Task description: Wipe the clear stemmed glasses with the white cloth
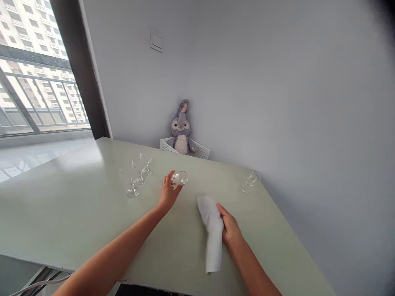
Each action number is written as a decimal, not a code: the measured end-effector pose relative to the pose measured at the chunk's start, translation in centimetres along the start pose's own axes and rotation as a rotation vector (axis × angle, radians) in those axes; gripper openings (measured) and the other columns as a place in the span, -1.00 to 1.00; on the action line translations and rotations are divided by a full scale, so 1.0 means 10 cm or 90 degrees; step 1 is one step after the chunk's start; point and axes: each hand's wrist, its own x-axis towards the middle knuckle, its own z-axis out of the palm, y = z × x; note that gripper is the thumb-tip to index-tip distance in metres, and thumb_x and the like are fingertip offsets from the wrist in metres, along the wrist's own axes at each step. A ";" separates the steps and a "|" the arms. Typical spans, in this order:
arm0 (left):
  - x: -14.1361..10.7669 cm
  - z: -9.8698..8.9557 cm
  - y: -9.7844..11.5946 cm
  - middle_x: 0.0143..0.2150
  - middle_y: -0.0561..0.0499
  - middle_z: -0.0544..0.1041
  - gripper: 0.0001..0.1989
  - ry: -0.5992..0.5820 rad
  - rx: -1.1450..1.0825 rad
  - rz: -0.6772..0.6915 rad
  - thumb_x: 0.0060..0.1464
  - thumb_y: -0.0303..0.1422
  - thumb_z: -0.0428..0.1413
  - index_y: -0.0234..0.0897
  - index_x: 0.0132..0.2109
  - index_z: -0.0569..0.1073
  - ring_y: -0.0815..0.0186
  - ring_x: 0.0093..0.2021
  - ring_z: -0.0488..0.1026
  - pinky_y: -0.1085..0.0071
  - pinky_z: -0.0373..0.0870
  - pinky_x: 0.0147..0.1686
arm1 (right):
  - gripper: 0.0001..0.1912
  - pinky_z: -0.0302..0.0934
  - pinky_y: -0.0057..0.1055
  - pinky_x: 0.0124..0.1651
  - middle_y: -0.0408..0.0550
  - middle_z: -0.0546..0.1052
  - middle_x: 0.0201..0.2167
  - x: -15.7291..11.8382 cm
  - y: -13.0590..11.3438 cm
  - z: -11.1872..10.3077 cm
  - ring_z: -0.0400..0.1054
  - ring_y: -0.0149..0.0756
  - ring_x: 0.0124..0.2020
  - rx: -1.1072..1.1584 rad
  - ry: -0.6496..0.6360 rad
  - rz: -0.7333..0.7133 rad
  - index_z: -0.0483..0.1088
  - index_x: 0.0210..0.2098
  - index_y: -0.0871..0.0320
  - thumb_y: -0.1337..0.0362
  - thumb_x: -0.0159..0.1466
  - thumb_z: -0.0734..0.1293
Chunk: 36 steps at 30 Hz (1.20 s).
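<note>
Gripping — left hand [168, 190] round glass [182, 178], right hand [230, 226] round cloth [213, 234]

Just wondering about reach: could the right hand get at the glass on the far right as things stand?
Probably yes: nothing visible stands between the right hand and that glass. However, the hand is holding a white cloth, which might hamper its grip.

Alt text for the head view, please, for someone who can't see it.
A person's left hand holds a glass over a table; the right hand holds a white cloth. Three stemmed glasses stand left, another glass right; a plush toy sits in a basket beyond.
</note>
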 end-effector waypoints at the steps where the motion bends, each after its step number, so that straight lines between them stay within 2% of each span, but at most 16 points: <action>1: -0.01 0.00 0.00 -0.07 -0.04 0.30 -0.43 0.002 0.005 -0.001 -0.12 -0.29 0.13 -0.06 0.09 0.21 0.33 -0.30 0.33 0.35 0.33 -0.30 | -0.80 0.29 -0.38 -0.56 -0.10 0.43 -0.65 -0.03 -0.05 -0.01 0.38 -0.25 -0.55 -0.013 0.016 -0.024 0.33 -0.48 0.19 0.18 0.02 0.35; 4: -0.04 0.00 -0.02 -0.08 -0.03 0.29 -0.43 -0.004 0.038 0.005 -0.10 -0.28 0.10 -0.06 0.11 0.18 0.33 -0.31 0.33 0.34 0.33 -0.29 | -0.72 0.27 -0.40 -0.55 -0.13 0.45 -0.59 -0.11 -0.19 0.00 0.38 -0.26 -0.52 -0.032 0.035 -0.172 0.33 -0.41 0.17 0.12 -0.02 0.37; 7: -0.08 0.03 -0.03 -0.09 -0.02 0.30 -0.44 -0.024 0.075 0.030 -0.07 -0.30 0.08 -0.04 0.12 0.16 0.33 -0.30 0.35 0.35 0.33 -0.30 | -0.67 0.24 -0.45 -0.52 -0.15 0.46 -0.48 -0.17 -0.24 0.11 0.35 -0.31 -0.49 -0.064 0.062 -0.329 0.32 -0.31 0.15 0.11 -0.02 0.36; 10: -0.12 0.05 -0.02 -0.09 -0.01 0.31 -0.45 -0.034 0.101 0.057 -0.05 -0.32 0.07 -0.03 0.12 0.16 0.31 -0.27 0.37 0.35 0.32 -0.28 | -0.73 0.22 -0.46 -0.44 -0.13 0.45 -0.45 -0.22 -0.14 0.33 0.33 -0.34 -0.43 -0.238 0.099 -0.488 0.32 -0.29 0.16 0.10 0.11 0.25; 12: -0.13 0.05 0.01 -0.10 -0.01 0.31 -0.45 -0.043 0.112 0.066 -0.05 -0.34 0.07 -0.03 0.12 0.15 0.30 -0.26 0.38 0.34 0.31 -0.28 | -0.72 0.23 -0.45 -0.34 -0.08 0.46 -0.36 -0.25 -0.02 0.51 0.33 -0.30 -0.34 -0.433 0.019 -0.549 0.32 -0.21 0.16 0.15 0.16 0.19; 14: -0.14 0.04 0.03 -0.08 -0.01 0.31 -0.45 -0.052 0.106 0.061 -0.05 -0.37 0.06 -0.03 0.12 0.16 0.29 -0.25 0.38 0.34 0.31 -0.27 | -0.64 0.23 -0.42 -0.20 -0.04 0.43 -0.15 -0.26 0.10 0.67 0.31 -0.26 -0.15 -0.590 -0.133 -0.573 0.27 -0.04 0.12 0.22 0.17 0.17; 16: -0.15 0.00 0.05 -0.07 -0.02 0.32 -0.45 -0.063 0.096 0.051 -0.06 -0.41 0.04 -0.04 0.12 0.17 0.29 -0.25 0.38 0.35 0.31 -0.28 | -0.56 0.20 -0.40 -0.09 -0.06 0.34 0.00 -0.25 0.19 0.77 0.26 -0.27 -0.04 -0.657 -0.249 -0.568 0.18 0.07 0.04 0.28 0.17 0.15; 17: -0.15 -0.02 0.05 -0.06 -0.02 0.33 -0.45 -0.073 0.101 0.048 -0.06 -0.43 0.03 -0.04 0.12 0.17 0.29 -0.26 0.39 0.36 0.31 -0.29 | -0.54 0.21 -0.39 -0.09 -0.06 0.34 0.00 -0.23 0.22 0.79 0.29 -0.29 -0.07 -0.666 -0.276 -0.552 0.15 0.08 0.02 0.29 0.17 0.15; 20: -0.17 -0.04 0.05 -0.07 -0.01 0.37 -0.41 -0.139 0.153 0.088 -0.08 -0.50 0.01 -0.04 0.13 0.18 0.26 -0.24 0.39 0.37 0.31 -0.30 | -0.61 0.30 -0.38 -0.29 -0.09 0.46 -0.26 -0.10 0.25 0.78 0.41 -0.34 -0.39 -0.648 -0.310 -0.439 0.21 0.02 0.06 0.25 0.18 0.17; 22: -0.20 -0.03 0.05 -0.07 0.00 0.38 -0.37 -0.175 0.182 0.146 -0.10 -0.57 -0.01 -0.03 0.14 0.18 0.25 -0.22 0.39 0.37 0.31 -0.29 | -0.70 0.30 -0.41 -0.45 -0.14 0.46 -0.46 0.01 0.25 0.74 0.40 -0.35 -0.55 -0.606 -0.297 -0.358 0.31 -0.14 0.13 0.17 0.15 0.22; 25: -0.22 0.00 0.06 -0.03 0.01 0.37 -0.36 -0.186 0.195 0.250 -0.08 -0.58 -0.01 0.01 0.15 0.16 0.23 -0.16 0.38 0.35 0.30 -0.18 | -0.72 0.27 -0.45 -0.56 -0.19 0.42 -0.60 0.14 0.24 0.68 0.35 -0.37 -0.66 -0.428 -0.250 -0.282 0.35 -0.37 0.19 0.08 0.08 0.29; 28: -0.20 0.01 0.07 0.06 -0.01 0.31 -0.46 -0.202 0.222 0.359 0.02 -0.47 0.00 0.00 0.16 0.16 0.21 -0.05 0.33 0.30 0.26 -0.07 | -0.69 0.24 -0.51 -0.59 -0.24 0.40 -0.66 0.18 0.20 0.63 0.27 -0.48 -0.73 -0.143 -0.231 -0.157 0.33 -0.41 0.19 0.06 0.03 0.35; 30: -0.17 0.00 0.08 0.08 -0.03 0.28 -0.54 -0.207 0.253 0.413 0.08 -0.38 -0.02 -0.03 0.14 0.19 0.20 -0.04 0.32 0.27 0.26 -0.07 | -0.69 0.21 -0.56 -0.62 -0.28 0.33 -0.74 0.15 0.17 0.60 0.20 -0.53 -0.76 -0.034 -0.233 -0.088 0.33 -0.42 0.19 0.06 0.01 0.37; 33: -0.13 -0.05 0.09 0.00 -0.06 0.33 -0.58 -0.224 0.244 0.434 0.09 -0.28 -0.01 -0.07 0.12 0.22 0.23 -0.12 0.35 0.29 0.30 -0.13 | -0.70 0.22 -0.52 -0.59 -0.25 0.37 -0.70 0.02 0.11 0.56 0.23 -0.50 -0.73 -0.123 -0.295 -0.132 0.37 -0.38 0.19 0.06 0.05 0.35; 35: -0.13 -0.09 0.11 -0.09 -0.07 0.37 -0.52 -0.285 0.167 0.377 0.04 -0.22 0.03 -0.11 0.13 0.20 0.29 -0.24 0.38 0.34 0.33 -0.23 | -0.74 0.27 -0.45 -0.49 -0.18 0.44 -0.59 -0.07 0.06 0.51 0.32 -0.42 -0.60 -0.310 -0.347 -0.239 0.40 -0.39 0.18 0.10 0.05 0.35; 36: -0.13 -0.11 0.13 -0.14 -0.06 0.38 -0.48 -0.348 0.105 0.323 0.02 -0.19 0.05 -0.13 0.14 0.20 0.32 -0.31 0.39 0.37 0.34 -0.29 | -0.77 0.28 -0.43 -0.43 -0.16 0.45 -0.56 -0.10 0.03 0.47 0.34 -0.38 -0.54 -0.413 -0.365 -0.297 0.42 -0.43 0.17 0.12 0.05 0.36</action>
